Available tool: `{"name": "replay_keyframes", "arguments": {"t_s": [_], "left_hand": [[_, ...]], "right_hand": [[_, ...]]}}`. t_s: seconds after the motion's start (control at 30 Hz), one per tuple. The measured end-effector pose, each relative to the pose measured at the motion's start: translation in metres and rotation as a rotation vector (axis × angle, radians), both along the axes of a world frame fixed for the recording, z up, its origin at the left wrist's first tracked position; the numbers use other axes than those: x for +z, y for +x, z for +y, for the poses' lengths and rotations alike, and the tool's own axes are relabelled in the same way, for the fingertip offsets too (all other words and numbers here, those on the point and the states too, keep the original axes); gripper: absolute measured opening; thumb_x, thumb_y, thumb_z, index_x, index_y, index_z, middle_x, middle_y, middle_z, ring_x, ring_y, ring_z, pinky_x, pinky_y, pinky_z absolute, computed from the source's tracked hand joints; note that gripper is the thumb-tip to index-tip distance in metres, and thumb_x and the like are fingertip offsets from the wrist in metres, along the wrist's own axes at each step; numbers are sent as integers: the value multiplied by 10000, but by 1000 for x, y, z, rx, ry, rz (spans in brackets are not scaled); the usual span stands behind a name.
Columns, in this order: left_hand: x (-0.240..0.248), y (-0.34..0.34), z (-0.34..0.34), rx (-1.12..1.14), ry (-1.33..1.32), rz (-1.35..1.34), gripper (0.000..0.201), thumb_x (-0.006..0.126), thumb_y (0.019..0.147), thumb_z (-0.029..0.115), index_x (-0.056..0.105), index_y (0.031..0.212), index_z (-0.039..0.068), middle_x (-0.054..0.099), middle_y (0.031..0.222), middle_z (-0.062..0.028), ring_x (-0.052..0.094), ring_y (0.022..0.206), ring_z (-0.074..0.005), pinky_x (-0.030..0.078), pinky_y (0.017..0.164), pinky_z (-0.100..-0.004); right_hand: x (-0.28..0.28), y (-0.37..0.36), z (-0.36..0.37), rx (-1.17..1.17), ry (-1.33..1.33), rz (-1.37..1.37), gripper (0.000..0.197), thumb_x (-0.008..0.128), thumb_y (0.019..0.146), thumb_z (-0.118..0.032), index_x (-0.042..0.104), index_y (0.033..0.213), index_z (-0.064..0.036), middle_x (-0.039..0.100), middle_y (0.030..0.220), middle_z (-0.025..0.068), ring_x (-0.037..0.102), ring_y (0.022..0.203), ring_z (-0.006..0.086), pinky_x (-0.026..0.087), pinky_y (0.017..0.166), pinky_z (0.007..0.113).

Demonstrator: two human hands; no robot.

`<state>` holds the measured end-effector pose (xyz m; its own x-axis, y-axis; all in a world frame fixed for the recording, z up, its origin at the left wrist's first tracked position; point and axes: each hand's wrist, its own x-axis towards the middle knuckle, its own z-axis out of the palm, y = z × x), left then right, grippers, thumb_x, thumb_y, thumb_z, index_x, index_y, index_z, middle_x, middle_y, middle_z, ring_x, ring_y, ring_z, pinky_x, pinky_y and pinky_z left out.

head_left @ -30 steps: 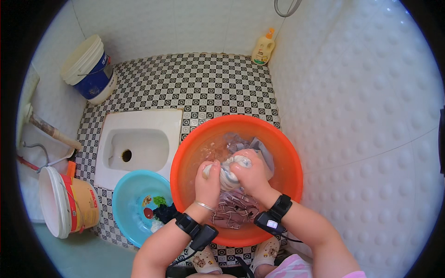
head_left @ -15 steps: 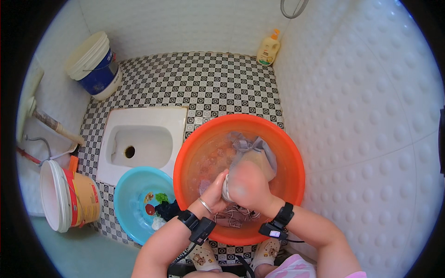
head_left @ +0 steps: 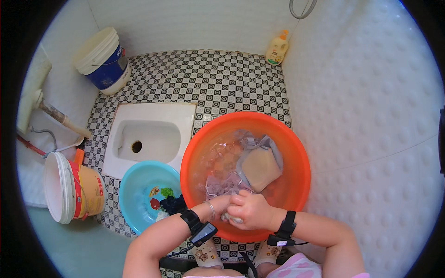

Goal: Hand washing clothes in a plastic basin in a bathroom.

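Both hands meet over the near side of an orange basin (head_left: 185,162) that holds water and laundry. My left hand (head_left: 219,206) is closed on a light-coloured bunched cloth (head_left: 232,218), of which only a little shows. Around the same cloth, my right hand (head_left: 252,211) has its fingers curled. Just beyond the hands, a lilac lacy cloth (head_left: 223,185) lies in the water. To its right is a grey garment with a beige panel (head_left: 262,167). Whatever lies under my hands is hidden.
At left, a turquoise basin (head_left: 132,185) holds a dark cloth (head_left: 173,204) and small colourful items. Behind it is a white squat toilet (head_left: 185,120). Two buckets, one blue and white (head_left: 106,72), one yellow and red (head_left: 90,192), stand at left. A pump bottle (head_left: 277,49) stands by the far wall.
My hands have come nearer to me, toward the basin's front rim, and are now pressed together. The beige panel and lilac cloth are uncovered. The whole view has shifted slightly.
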<state>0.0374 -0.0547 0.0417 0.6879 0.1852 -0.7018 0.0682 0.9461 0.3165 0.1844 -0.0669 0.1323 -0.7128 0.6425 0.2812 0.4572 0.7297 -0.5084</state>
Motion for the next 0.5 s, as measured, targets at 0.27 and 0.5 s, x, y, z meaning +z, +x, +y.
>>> {"name": "replay_keyframes", "arguments": {"t_s": [0.27, 0.5], "left_hand": [[18, -29, -4, 94, 418, 353, 283, 482, 888, 344, 632, 864, 105, 630, 712, -52, 583, 561, -156, 432, 431, -304], [81, -122, 1, 513, 1232, 971, 263, 631, 816, 256, 604, 906, 11, 638, 804, -138, 610, 757, -189, 485, 710, -321]], "right_hand": [[-43, 6, 17, -223, -423, 60, 289, 622, 834, -306, 565, 974, -61, 582, 950, 148, 590, 860, 323, 498, 726, 382], [-48, -46, 39, -35, -583, 446, 518, 549, 900, -326, 387, 1292, -28, 603, 1014, 209, 615, 878, 299, 479, 786, 376]]}}
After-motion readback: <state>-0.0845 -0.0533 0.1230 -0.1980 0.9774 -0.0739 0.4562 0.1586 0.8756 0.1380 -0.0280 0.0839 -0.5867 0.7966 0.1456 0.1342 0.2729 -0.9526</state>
